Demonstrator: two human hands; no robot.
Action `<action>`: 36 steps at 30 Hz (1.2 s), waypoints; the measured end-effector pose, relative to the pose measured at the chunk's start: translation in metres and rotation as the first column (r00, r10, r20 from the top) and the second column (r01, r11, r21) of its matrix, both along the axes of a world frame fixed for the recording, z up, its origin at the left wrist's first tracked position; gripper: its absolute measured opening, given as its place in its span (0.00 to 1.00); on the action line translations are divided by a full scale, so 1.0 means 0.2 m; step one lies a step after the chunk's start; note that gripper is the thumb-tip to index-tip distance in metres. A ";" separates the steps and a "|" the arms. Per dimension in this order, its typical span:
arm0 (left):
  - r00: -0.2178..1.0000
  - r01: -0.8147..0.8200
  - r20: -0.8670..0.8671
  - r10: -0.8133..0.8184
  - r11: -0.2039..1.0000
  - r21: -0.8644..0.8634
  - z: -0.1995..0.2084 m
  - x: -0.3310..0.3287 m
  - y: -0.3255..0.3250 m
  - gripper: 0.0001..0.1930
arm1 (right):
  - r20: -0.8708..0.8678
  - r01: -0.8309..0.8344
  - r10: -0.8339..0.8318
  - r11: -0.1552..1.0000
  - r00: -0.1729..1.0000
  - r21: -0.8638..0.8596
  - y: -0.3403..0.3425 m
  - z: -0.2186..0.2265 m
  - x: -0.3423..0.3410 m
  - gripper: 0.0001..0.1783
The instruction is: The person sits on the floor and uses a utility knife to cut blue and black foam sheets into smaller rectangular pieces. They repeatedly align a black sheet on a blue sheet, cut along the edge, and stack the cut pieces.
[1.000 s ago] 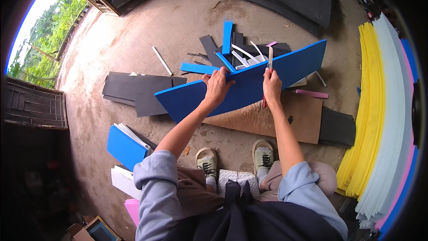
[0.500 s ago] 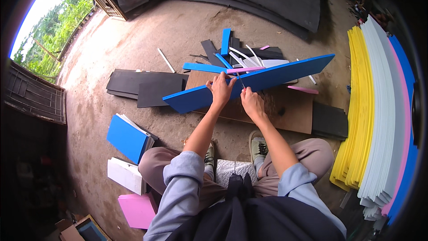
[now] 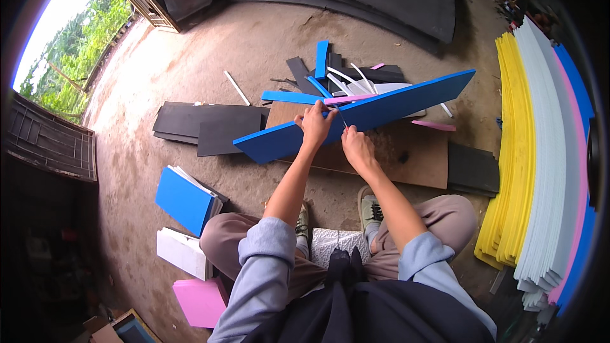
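Note:
A long blue foam board (image 3: 406, 100) is held tilted above a brown sheet (image 3: 419, 162) on the concrete floor. My left hand (image 3: 314, 124) grips the board's upper edge near its middle. Just to the right, my right hand (image 3: 357, 146) is closed on a thin cutter (image 3: 341, 116) whose slim tip rests against the board's face. The two hands sit close together, almost touching. My knees and shoes show below them.
Black sheets (image 3: 210, 126) lie to the left. Blue, white and pink offcut strips (image 3: 330, 79) litter the floor behind the board. Upright stacks of yellow (image 3: 508, 152), white and pink foam sheets stand at the right. Blue (image 3: 184, 198), white (image 3: 181, 251) and pink (image 3: 200, 302) blocks sit at lower left.
The blue board has tipped from nearly face-on to a flatter, more edge-on tilt. My hands have drawn closer together near its middle, and the cutter has come down from upright onto the board.

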State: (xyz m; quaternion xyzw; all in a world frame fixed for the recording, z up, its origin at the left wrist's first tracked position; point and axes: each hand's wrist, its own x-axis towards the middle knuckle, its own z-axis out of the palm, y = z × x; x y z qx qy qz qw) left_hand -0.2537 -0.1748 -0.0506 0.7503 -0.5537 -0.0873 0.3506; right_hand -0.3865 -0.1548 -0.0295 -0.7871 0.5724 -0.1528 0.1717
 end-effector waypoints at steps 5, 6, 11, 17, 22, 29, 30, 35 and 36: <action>1.000 0.008 0.028 -0.009 0.999 0.036 0.00 0.01 -0.01 0.15 | -0.063 0.039 -0.035 0.997 0.997 0.064 0.00 0.05 0.04 0.17; 1.000 0.010 0.007 -0.010 0.998 0.059 0.00 0.01 0.00 0.14 | -0.057 0.040 -0.035 0.996 0.998 0.083 0.00 0.06 0.04 0.17; 0.998 0.049 -0.033 -0.047 0.997 0.060 0.00 0.03 0.01 0.13 | -0.024 0.017 -0.013 0.987 1.000 0.162 -0.06 0.08 0.06 0.17; 0.997 0.070 -0.037 -0.067 0.996 0.062 0.02 0.01 0.03 0.11 | -0.013 0.012 -0.010 0.979 1.000 0.201 -0.13 0.02 0.09 0.16; 0.994 0.099 0.037 -0.101 0.993 0.067 0.04 0.01 0.02 0.10 | -0.022 0.011 -0.006 0.977 1.000 0.213 -0.18 0.01 0.11 0.16; 0.940 0.081 0.325 -0.104 0.993 0.085 -0.01 0.06 0.00 0.10 | -0.094 -0.061 0.085 0.971 0.992 0.230 -0.17 0.07 0.07 0.16; 0.934 0.077 0.341 -0.105 0.993 0.093 -0.01 0.05 0.00 0.10 | -0.091 -0.056 0.079 0.972 0.993 0.226 -0.15 0.08 0.07 0.16; 0.947 0.169 0.279 -0.158 0.986 -0.016 -0.03 0.09 -0.01 0.09 | -0.129 -0.035 0.068 0.969 0.989 0.246 -0.14 0.11 0.06 0.16; 0.948 0.169 0.278 -0.156 0.985 -0.023 -0.03 0.09 -0.01 0.09 | -0.131 -0.035 0.072 0.965 0.989 0.261 -0.14 0.11 0.06 0.16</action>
